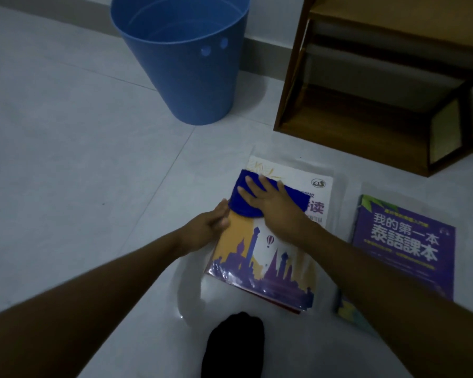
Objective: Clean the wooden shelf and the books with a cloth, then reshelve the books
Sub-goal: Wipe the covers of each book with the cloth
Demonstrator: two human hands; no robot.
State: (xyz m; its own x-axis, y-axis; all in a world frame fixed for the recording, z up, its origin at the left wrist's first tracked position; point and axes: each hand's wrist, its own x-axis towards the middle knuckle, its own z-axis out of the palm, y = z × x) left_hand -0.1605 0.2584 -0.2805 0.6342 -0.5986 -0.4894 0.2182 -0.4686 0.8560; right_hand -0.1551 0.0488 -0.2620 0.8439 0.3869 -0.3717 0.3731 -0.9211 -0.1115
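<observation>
i see the right hand (273, 203) spread flat, pressing the cloth (246, 203) on the book (260, 252) (floor level); left hand (208, 227) grips its edge.

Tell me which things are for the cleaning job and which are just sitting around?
For the job: blue cloth under the right hand, skyline book held by the left hand, purple book, wooden shelf.
Just lying about: blue bin, black sock.

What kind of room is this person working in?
Likely a dim room in a home: a tiled floor, a low wooden shelf and a blue bin standing on it, and a book lying on the floor under a cloth.
</observation>
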